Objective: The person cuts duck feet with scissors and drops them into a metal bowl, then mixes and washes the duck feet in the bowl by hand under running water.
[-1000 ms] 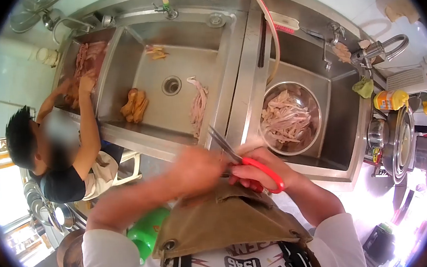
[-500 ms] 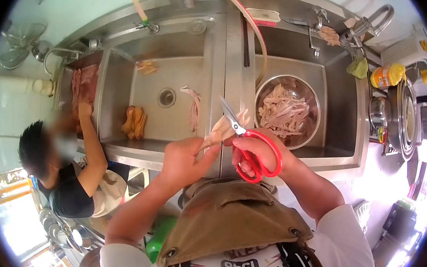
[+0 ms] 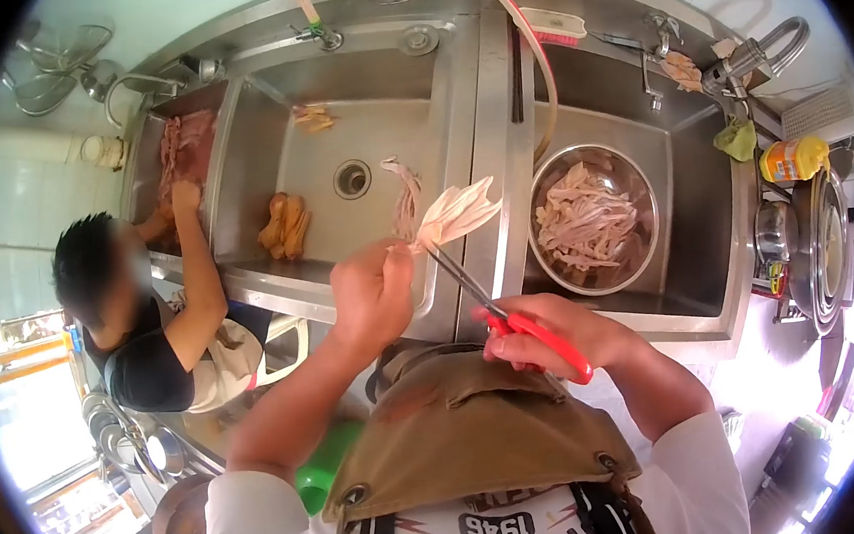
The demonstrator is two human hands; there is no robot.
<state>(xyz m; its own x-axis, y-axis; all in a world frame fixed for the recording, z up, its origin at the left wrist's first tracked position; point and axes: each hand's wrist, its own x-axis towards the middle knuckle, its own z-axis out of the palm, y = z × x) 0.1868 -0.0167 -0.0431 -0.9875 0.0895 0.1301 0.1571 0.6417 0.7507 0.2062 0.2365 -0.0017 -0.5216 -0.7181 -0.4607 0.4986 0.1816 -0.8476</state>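
Note:
Pinched in my left hand [image 3: 374,289] is a pale pink, fan-shaped piece of raw meat [image 3: 458,210], its wide end spread up and to the right. My right hand [image 3: 558,333] is closed round the red handles of a pair of scissors [image 3: 544,348]. Their metal blades point up and left, and the tips meet the narrow end of the piece near my left fingers. To the right, a round steel bowl [image 3: 655,211] holds a heap of similar pale strips [image 3: 584,216]. A long pinkish strip [image 3: 406,200] lies in the middle sink, just beyond my left hand.
The middle sink [image 3: 361,132] holds yellowish-brown pieces [image 3: 285,226], small yellow scraps [image 3: 315,117] and a drain [image 3: 352,179]. At left, a co-worker [image 3: 167,338] reaches into another basin with pink meat [image 3: 182,146]. A hose [image 3: 544,67] hangs into the right sink [image 3: 685,161].
My scissors have swung from pointing up beside the meat to slanting left, with the blade tips at its narrow end. My left hand has raised the piece, which now fans out. The view has shifted slightly.

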